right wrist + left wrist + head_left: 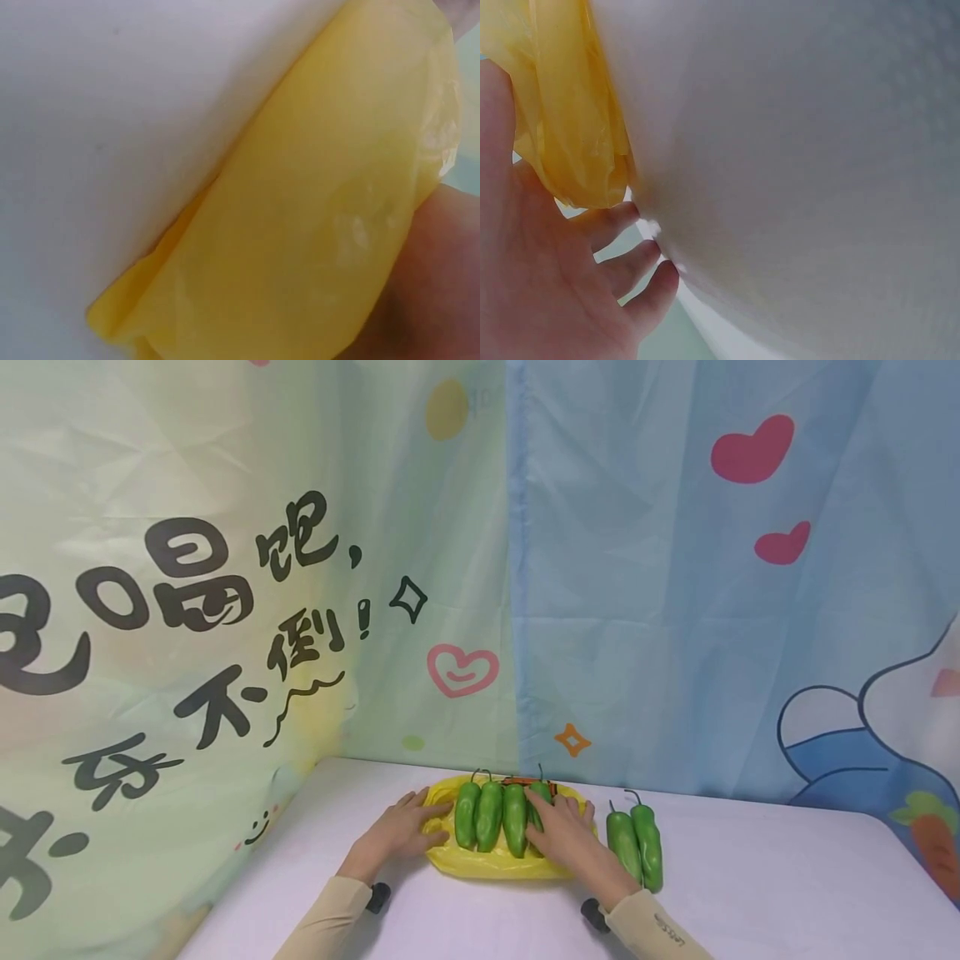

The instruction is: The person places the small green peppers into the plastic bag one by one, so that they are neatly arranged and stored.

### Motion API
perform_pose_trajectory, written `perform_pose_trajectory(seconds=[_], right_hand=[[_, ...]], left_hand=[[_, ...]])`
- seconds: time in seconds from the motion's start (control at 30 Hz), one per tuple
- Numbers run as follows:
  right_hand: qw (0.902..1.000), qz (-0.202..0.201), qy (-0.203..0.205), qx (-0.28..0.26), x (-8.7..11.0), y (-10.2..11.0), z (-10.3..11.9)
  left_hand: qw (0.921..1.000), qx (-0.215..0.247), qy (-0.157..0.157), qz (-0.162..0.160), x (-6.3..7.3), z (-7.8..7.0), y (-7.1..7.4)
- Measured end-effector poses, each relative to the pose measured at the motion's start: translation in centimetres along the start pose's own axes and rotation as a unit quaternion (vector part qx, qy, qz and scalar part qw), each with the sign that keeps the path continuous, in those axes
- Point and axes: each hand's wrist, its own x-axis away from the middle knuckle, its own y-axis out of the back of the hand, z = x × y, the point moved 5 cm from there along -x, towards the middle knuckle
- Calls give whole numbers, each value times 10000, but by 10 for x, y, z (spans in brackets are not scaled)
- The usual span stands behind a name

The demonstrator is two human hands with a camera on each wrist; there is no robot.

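In the head view, four smooth, tapering green peppers (489, 817) are laid side by side in a yellow plastic bag (495, 866) on the worktop (750, 877), between both hands' fingers, long axes running forward. The bag's rim is met by the left hand (397, 831), fingers spread wide. The rightmost pepper is partly covered by the nearer right hand (567, 833); whether it is gripped cannot be told. Beyond that hand, two loose peppers (647, 847) are placed.

In the left wrist view, thin, creased film is seen beside the thumb.

In the right wrist view, the fingers are hidden by glossy, translucent film.
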Motion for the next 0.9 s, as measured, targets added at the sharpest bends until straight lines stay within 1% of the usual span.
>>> perform_pose_trajectory(seconds=[0.37,0.9], right_hand=[[9999,110,-27,0,-1,-1,-3],[9999,-34,132,80,5,9,2]], left_hand=[[10000,3,-25,3,1,-1,-1],[9999,-53,-106,-18,0,-2,0]])
